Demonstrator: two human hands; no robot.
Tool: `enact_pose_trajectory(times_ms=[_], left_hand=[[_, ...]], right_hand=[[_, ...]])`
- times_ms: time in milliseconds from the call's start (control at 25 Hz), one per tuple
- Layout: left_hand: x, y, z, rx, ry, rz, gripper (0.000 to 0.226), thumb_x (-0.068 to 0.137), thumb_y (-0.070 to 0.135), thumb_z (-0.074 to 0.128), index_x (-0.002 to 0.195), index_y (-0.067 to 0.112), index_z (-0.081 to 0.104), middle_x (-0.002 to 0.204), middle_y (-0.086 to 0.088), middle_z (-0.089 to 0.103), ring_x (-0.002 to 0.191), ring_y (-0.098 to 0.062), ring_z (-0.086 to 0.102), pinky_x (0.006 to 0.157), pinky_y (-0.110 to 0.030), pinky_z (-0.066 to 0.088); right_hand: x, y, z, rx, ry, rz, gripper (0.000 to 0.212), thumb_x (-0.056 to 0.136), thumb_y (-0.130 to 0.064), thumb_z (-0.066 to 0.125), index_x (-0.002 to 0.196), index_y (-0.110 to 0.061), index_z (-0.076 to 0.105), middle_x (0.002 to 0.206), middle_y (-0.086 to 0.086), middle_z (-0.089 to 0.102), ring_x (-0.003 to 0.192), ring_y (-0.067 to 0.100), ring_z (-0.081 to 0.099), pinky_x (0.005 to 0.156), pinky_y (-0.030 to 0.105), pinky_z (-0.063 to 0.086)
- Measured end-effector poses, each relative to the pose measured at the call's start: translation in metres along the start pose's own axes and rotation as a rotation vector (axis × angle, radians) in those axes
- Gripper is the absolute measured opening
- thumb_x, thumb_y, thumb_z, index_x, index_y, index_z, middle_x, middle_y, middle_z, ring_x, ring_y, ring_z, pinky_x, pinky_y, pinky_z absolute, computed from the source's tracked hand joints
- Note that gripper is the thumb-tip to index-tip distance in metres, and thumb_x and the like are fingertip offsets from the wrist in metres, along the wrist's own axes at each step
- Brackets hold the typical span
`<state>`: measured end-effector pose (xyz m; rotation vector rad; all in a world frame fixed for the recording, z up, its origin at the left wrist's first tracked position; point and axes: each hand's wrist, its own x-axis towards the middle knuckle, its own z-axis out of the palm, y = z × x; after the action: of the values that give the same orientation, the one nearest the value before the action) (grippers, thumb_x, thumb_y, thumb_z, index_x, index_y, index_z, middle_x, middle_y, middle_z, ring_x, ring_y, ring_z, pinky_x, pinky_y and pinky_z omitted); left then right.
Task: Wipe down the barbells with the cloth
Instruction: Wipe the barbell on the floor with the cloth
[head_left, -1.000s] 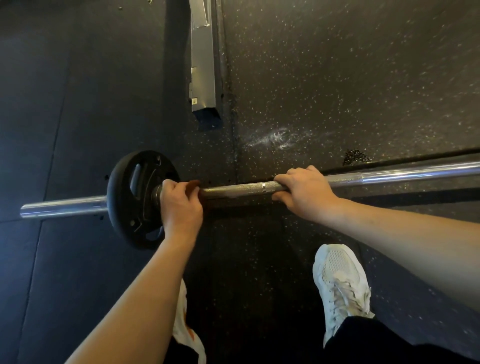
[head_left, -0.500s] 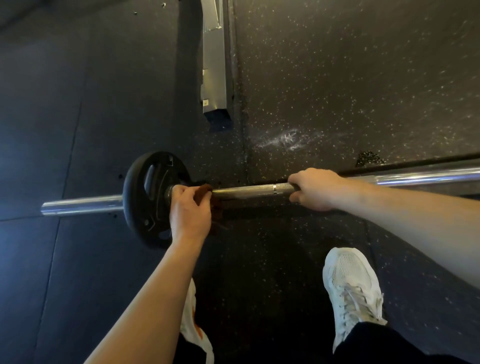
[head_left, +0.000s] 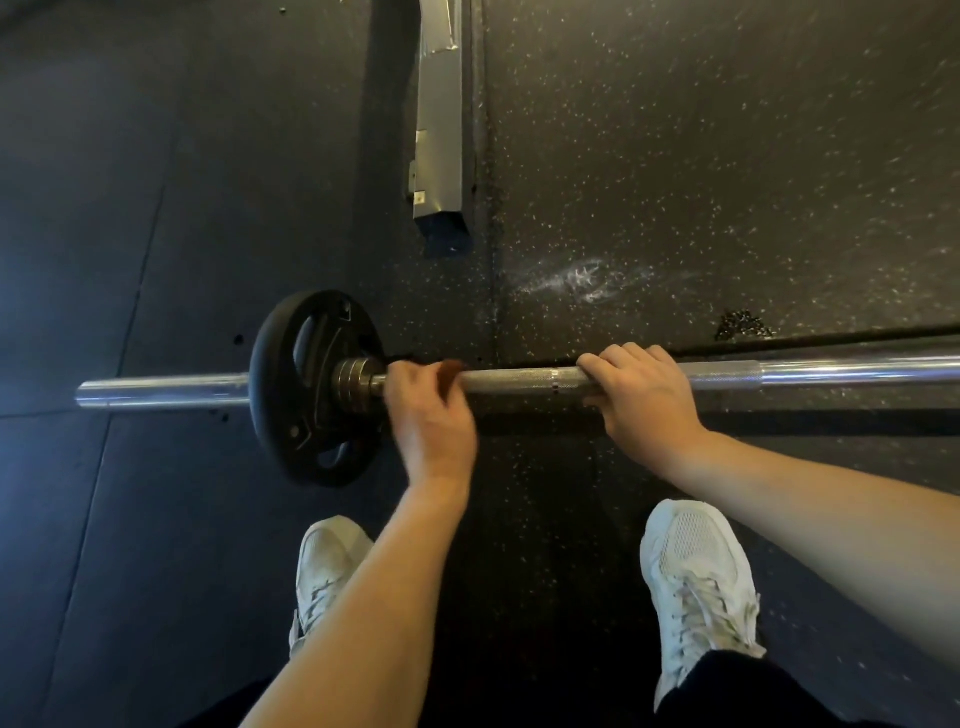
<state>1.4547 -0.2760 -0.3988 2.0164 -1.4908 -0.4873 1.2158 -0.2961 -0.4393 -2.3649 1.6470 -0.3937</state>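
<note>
Dark speckled gym floor (head_left: 675, 156) lies under a long barbell (head_left: 519, 380) with one black plate (head_left: 291, 395) on it. Over the bar curls the right hand (head_left: 644, 402); the left hand (head_left: 431, 421), beside the plate, squeezes a brown cloth (head_left: 451, 373) round the bar.

- It is dim here. The dark floor (head_left: 727, 156) is lit best at the far right, where its pale flecks show, and sinks into bluish gloom on the left.
- Glare runs as a white streak along the barbell (head_left: 857, 371) at the right.
- A broad shadow lies on the floor just on the near side of the bar.
- My left hand (head_left: 431, 415) is motion-blurred and the cloth (head_left: 451, 375) in it is a brown smear. My right hand (head_left: 644, 400) is sharp.
- The wide lens stretches my forearms toward the near edge.
</note>
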Motion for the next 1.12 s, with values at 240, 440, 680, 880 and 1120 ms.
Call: enact_pose_trajectory(times_ms=[240,440,680,880,1120], left_hand=[[-0.016,0.016,0.029,0.036,-0.073,0.285,0.023,0.096,0.019,0.065,0.119,0.014,0.067,0.112,0.004,0.050,0.099,-0.006,0.050,0.093,-0.034,0.052],[0.015,-0.043,-0.005,-0.059,0.209,-0.084,0.013,0.099,0.023,0.064,0.109,0.017,0.068,0.113,0.009,0.046,0.102,-0.005,0.051,0.100,-0.044,0.052],[-0.033,0.031,0.057,-0.061,0.028,0.199,0.025,0.093,0.015,0.062,0.118,0.010,0.066,0.113,-0.002,0.053,0.107,-0.007,0.047,0.103,-0.024,0.044],[0.003,-0.020,0.011,0.008,0.099,0.085,0.018,0.097,0.018,0.065,0.114,0.015,0.067,0.117,0.001,0.050,0.105,-0.006,0.050,0.098,-0.040,0.052],[0.009,-0.003,0.006,-0.021,0.160,-0.079,0.015,0.100,0.022,0.061,0.114,0.018,0.065,0.116,0.012,0.040,0.104,0.005,0.039,0.100,-0.020,0.042]], right_hand=[[0.007,-0.002,-0.009,0.037,-0.036,0.005,0.041,0.087,-0.016,0.070,0.127,-0.014,0.066,0.108,0.004,0.068,0.101,0.026,0.063,0.089,0.043,0.050],[0.013,-0.003,-0.006,0.044,-0.042,0.032,0.039,0.085,-0.017,0.074,0.124,-0.016,0.068,0.103,0.001,0.068,0.098,0.025,0.062,0.087,0.040,0.046],[0.013,-0.002,-0.011,0.018,-0.092,0.063,0.044,0.083,-0.014,0.075,0.127,-0.016,0.066,0.108,0.004,0.068,0.104,0.027,0.062,0.091,0.043,0.047],[0.019,-0.003,-0.020,0.089,-0.161,0.051,0.037,0.093,-0.020,0.066,0.129,-0.017,0.064,0.111,0.004,0.066,0.108,0.026,0.058,0.094,0.040,0.042],[0.015,-0.005,-0.018,0.076,-0.130,0.097,0.040,0.089,-0.019,0.070,0.129,-0.018,0.066,0.108,0.002,0.067,0.105,0.025,0.059,0.092,0.040,0.043]])
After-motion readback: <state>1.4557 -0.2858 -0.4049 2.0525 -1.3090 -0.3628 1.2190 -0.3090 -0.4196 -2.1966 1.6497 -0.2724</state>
